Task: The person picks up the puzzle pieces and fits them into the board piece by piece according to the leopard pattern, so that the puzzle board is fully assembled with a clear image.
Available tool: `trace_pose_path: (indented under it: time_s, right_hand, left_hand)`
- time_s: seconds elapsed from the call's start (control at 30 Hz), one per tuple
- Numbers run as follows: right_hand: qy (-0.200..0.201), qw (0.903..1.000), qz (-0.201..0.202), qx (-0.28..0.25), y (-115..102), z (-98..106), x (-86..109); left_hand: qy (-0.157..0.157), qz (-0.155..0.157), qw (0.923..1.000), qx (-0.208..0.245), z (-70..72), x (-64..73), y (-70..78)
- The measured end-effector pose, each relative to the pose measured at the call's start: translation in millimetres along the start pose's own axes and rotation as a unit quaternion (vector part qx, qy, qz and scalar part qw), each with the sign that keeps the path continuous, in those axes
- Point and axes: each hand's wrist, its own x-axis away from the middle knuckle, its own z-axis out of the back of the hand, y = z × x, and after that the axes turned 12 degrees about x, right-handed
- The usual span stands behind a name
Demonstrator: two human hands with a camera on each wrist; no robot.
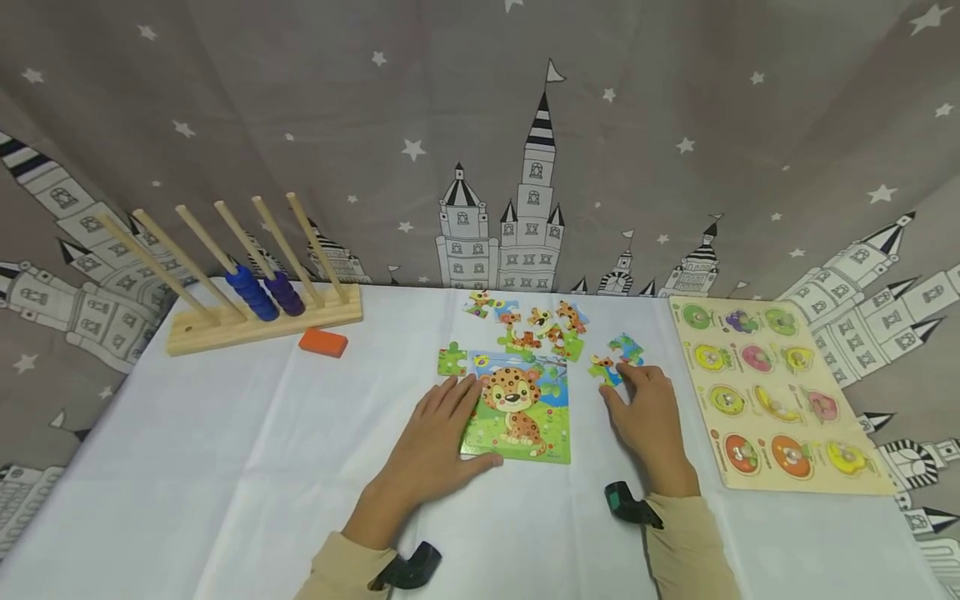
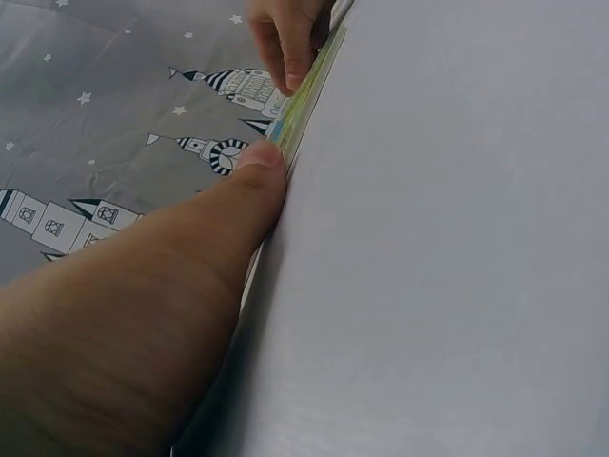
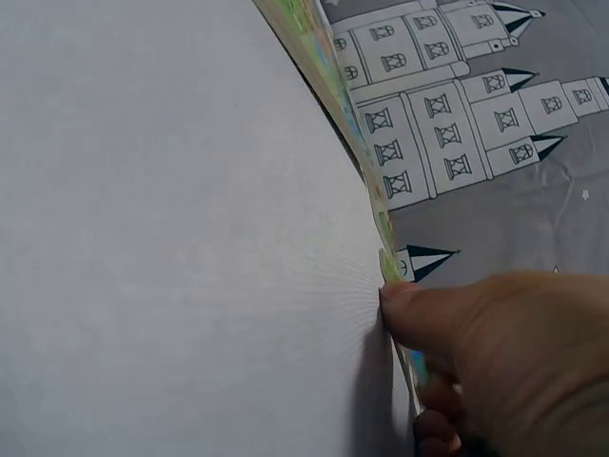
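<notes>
A leopard picture puzzle board [image 1: 517, 446] lies flat in front of me. My left hand [image 1: 427, 442] rests along its left side, fingers straight and thumb out at the lower edge. Right of the board, my right hand [image 1: 651, 417] pinches a small jigsaw piece [image 1: 604, 372] between thumb and fingers, low on the cloth. Just beyond those fingertips lies a blue-green jigsaw piece [image 1: 627, 348]. A green jigsaw piece [image 1: 452, 360] sits at the board's top left corner. Several loose pieces, among them an orange-spotted one [image 1: 525, 337], lie behind the board.
At the left stands a wooden peg rack [image 1: 322, 315] with blue and purple beads on two pegs. An orange-red block [image 1: 324, 342] lies before it. A wooden fruit knob puzzle [image 1: 708, 425] lies at the right. Behind the white table [image 1: 247, 500] hangs a grey castle-print curtain [image 1: 480, 100].
</notes>
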Motion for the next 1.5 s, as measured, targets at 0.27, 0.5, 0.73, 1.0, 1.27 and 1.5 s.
trace_pose_path:
  time_s: [0.27, 0.5, 0.73, 1.0, 1.27, 1.5]
  right_hand:
    - [0.021, 0.9947, -0.029, -0.096, -1, -1, -2.6]
    - [-0.021, 0.9819, -0.004, -0.188, -5, 7, 2.3]
    - [-0.076, 0.9771, 0.126, -0.154, -33, -1, 15.1]
    - [-0.05, 0.9827, 0.158, -0.083, -45, -10, 20.3]
    - [-0.07, 0.9788, 0.176, -0.078, -39, -9, 18.5]
    - [-0.07, 0.978, 0.172, -0.095, -30, -8, 15.0]
  left_hand:
    - [0.003, 0.007, 1.0, 0.002, -1.6, -1.5, 4.1]
    - [0.015, -0.004, 0.9997, -0.019, -4.4, -5.3, 7.3]
    - [0.016, -0.022, 0.9995, -0.017, -9.2, -4.0, 9.5]
    - [-0.002, -0.052, 0.9982, -0.031, -13.8, -3.0, 17.3]
    - [0.0, -0.044, 0.9978, -0.05, -19.4, -3.2, 24.9]
    - [0.002, -0.039, 0.998, -0.049, -22.4, -4.3, 26.6]
